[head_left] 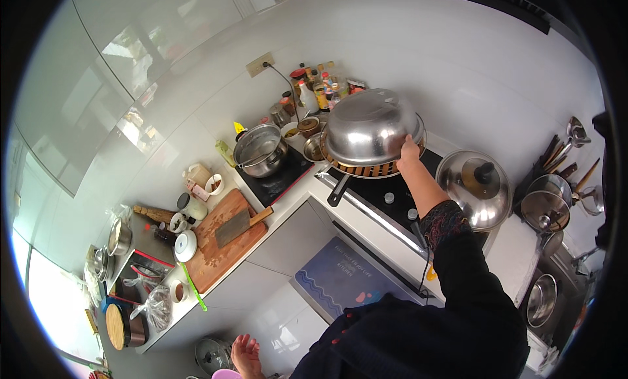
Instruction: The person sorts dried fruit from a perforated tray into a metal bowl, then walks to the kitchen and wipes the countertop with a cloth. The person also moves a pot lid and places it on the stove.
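My right hand (408, 154) grips the rim of a large stainless steel basin (373, 128). The basin is upside down over a slatted bamboo rack (363, 171) in a wide pan whose black handle (338, 190) points towards me. The basin looks slightly tilted; whether its rim rests on the rack all round I cannot tell. Under the pan is a black cooktop (380, 195) with knobs along its front. Low in the view, my left hand (247, 354) is held with fingers apart and nothing in it, near a pink plastic rim (226, 374).
A domed steel lid (473, 190) lies right of the pan. Leftwards stand a steel pot (261, 150) on an induction hob and a wooden cutting board (208, 244) with a cleaver (234, 228). Sauce bottles (321, 92) crowd the corner. A sink (542, 300) lies far right.
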